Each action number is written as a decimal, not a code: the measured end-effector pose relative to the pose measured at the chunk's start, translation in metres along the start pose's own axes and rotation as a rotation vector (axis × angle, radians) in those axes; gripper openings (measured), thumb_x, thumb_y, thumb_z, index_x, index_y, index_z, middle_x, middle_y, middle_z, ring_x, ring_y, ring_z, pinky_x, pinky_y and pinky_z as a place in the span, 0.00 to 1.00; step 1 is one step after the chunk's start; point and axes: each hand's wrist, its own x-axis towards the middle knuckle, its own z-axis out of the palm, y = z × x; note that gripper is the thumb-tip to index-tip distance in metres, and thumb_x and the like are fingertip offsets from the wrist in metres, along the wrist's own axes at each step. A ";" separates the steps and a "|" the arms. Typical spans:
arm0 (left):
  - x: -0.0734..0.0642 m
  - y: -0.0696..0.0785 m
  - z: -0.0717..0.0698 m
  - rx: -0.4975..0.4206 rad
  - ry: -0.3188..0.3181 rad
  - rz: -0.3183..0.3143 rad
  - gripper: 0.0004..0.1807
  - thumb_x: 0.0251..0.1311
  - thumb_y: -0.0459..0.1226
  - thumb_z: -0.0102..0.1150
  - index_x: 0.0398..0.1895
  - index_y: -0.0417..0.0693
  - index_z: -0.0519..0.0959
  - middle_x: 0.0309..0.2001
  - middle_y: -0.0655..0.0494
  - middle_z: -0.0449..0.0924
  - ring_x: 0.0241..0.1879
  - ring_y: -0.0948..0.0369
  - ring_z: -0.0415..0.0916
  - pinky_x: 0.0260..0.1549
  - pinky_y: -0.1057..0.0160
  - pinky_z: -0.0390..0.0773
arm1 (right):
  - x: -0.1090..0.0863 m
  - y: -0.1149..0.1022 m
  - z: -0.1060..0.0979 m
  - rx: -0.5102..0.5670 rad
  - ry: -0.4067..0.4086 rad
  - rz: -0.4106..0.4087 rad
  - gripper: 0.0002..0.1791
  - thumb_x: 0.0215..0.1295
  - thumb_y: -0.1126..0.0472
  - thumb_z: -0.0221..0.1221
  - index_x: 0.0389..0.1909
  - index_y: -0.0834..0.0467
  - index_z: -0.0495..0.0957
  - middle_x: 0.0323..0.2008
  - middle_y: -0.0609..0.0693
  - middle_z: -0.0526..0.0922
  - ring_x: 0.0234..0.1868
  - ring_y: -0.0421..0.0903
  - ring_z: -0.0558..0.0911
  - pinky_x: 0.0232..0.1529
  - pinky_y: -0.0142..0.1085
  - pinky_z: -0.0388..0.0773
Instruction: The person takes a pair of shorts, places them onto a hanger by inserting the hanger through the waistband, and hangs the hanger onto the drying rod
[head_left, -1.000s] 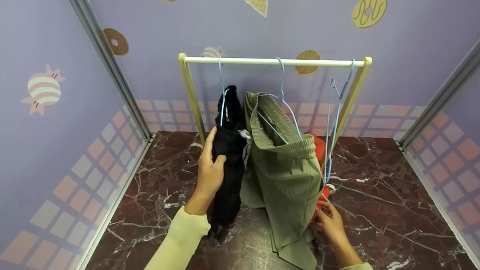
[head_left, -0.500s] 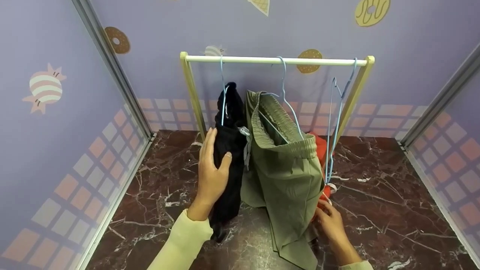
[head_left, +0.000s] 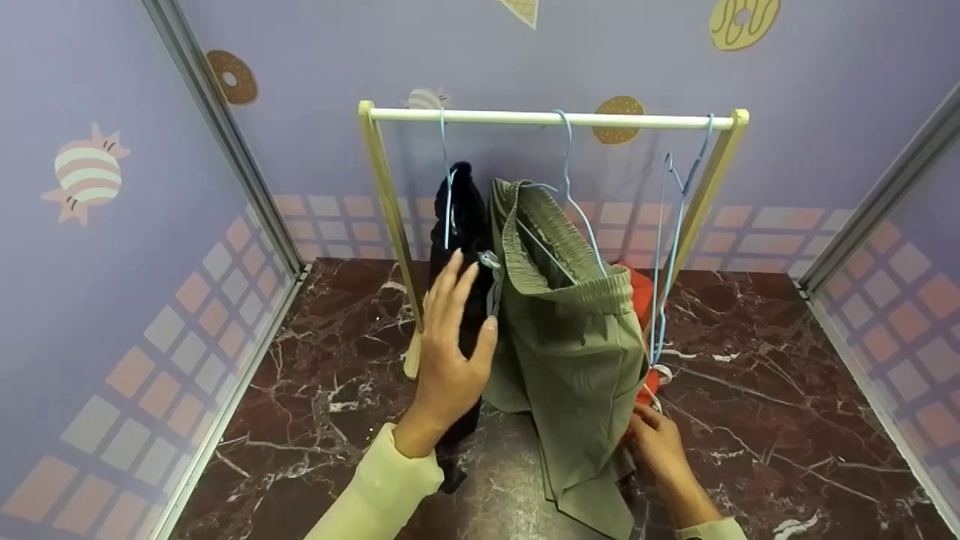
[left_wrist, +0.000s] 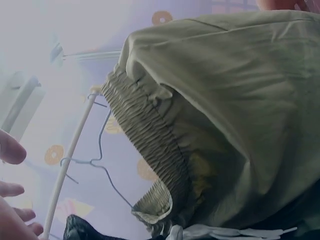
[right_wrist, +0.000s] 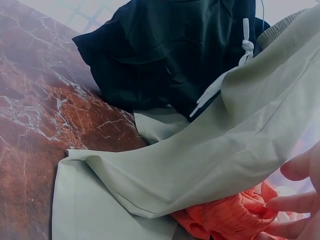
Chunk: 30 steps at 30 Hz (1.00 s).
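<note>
Black pants (head_left: 466, 202) with a pale drawstring (right_wrist: 216, 92) hang from a blue wire hanger (head_left: 444, 146) at the rack's left. My left hand (head_left: 448, 367) lies in front of them in the head view, fingers straight and spread, thumb towards the olive pants. The olive pants (head_left: 574, 352), elastic at the waist, hang mid-rack on another hanger (head_left: 568, 161). My right hand (head_left: 664, 454) is low at their right side. Its fingertips touch a bunched orange garment (right_wrist: 235, 215), with the thumb held apart. The olive cloth hides much of the orange garment.
The wooden rack has a white rail (head_left: 502, 117) and slanted legs. At its right end hang blue hangers (head_left: 679, 217), reaching down by the orange garment. Dark red marbled surface (head_left: 772, 405) lies beneath. Purple printed walls (head_left: 787, 142) enclose the back and both sides.
My left hand has come off the black pants' left edge and moved right across their front, fingers spreading. My right hand stays almost in place at the orange garment.
</note>
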 end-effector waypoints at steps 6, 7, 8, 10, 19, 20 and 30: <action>-0.005 0.004 0.012 -0.054 -0.079 0.041 0.31 0.60 0.32 0.55 0.69 0.44 0.65 0.73 0.47 0.59 0.71 0.54 0.58 0.69 0.49 0.60 | 0.000 0.000 0.000 0.044 -0.017 0.014 0.21 0.71 0.59 0.53 0.60 0.67 0.73 0.32 0.46 0.84 0.31 0.37 0.80 0.38 0.34 0.77; -0.006 0.005 0.014 -0.059 -0.100 0.049 0.31 0.60 0.32 0.55 0.69 0.44 0.65 0.73 0.47 0.60 0.71 0.54 0.59 0.68 0.50 0.61 | 0.000 0.000 0.000 0.042 -0.018 0.015 0.21 0.71 0.59 0.53 0.60 0.67 0.73 0.33 0.46 0.84 0.31 0.37 0.80 0.39 0.35 0.77; -0.008 0.006 0.016 -0.062 -0.119 0.058 0.30 0.60 0.32 0.55 0.68 0.44 0.66 0.72 0.47 0.60 0.70 0.54 0.60 0.68 0.50 0.62 | 0.001 0.000 0.000 0.042 -0.019 0.013 0.21 0.71 0.59 0.53 0.60 0.67 0.73 0.33 0.47 0.84 0.31 0.37 0.80 0.40 0.35 0.77; -0.010 0.007 0.021 -0.066 -0.158 0.078 0.30 0.61 0.31 0.55 0.68 0.44 0.66 0.72 0.46 0.60 0.68 0.54 0.63 0.66 0.51 0.64 | 0.001 0.001 0.000 0.029 -0.017 0.007 0.21 0.71 0.59 0.53 0.60 0.66 0.73 0.36 0.48 0.84 0.33 0.36 0.79 0.42 0.35 0.76; -0.020 0.015 0.042 -0.069 -0.322 0.240 0.29 0.61 0.32 0.54 0.68 0.42 0.66 0.70 0.47 0.64 0.66 0.56 0.67 0.62 0.59 0.70 | 0.001 0.004 -0.003 -0.023 -0.016 -0.034 0.22 0.72 0.58 0.51 0.60 0.66 0.73 0.56 0.61 0.80 0.43 0.36 0.78 0.46 0.33 0.74; -0.021 0.017 0.044 -0.068 -0.346 0.253 0.29 0.62 0.32 0.54 0.68 0.43 0.65 0.71 0.47 0.63 0.66 0.57 0.68 0.62 0.60 0.70 | 0.002 0.004 -0.003 -0.029 -0.017 -0.038 0.22 0.73 0.57 0.51 0.61 0.66 0.73 0.57 0.62 0.79 0.44 0.36 0.78 0.46 0.32 0.74; -0.025 0.028 0.062 -0.095 -0.529 0.267 0.29 0.67 0.36 0.52 0.71 0.51 0.63 0.74 0.58 0.58 0.64 0.64 0.67 0.61 0.63 0.69 | 0.000 0.005 -0.003 -0.010 -0.013 -0.039 0.22 0.72 0.58 0.51 0.60 0.67 0.73 0.43 0.55 0.85 0.38 0.34 0.79 0.44 0.33 0.76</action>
